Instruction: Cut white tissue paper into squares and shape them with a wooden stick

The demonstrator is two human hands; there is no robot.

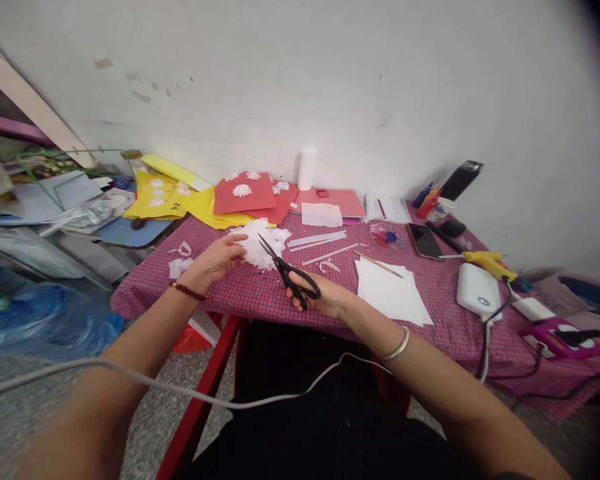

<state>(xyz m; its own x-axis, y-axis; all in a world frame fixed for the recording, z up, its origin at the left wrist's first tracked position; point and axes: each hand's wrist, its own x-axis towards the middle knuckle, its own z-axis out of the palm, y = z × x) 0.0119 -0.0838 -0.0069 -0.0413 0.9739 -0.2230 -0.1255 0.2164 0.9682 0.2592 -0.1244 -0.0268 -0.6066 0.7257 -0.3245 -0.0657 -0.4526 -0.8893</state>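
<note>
A pair of black-handled scissors (283, 265) is in my right hand (313, 293), fingers through and around the handles. Its blades point up and to the left, slightly apart, in front of a ruffled bunch of white cut paper (255, 243). At the left edge of this bunch, my left hand (225, 257) has its fingers bent and pinched on the paper. Small white paper scraps (181, 267) lie on the checked cloth to the left. White paper strips (316, 240) lie to the right of the bunch.
White sheets (393, 293) with a pencil (379, 264) lie to the right. Beyond are a phone (424, 240), a yellow glue gun (487, 261) and a white box (479, 290) with cables. Red cards (245, 203) and yellow papers (160, 195) stand at the back. A white cable (180, 388) crosses my lap.
</note>
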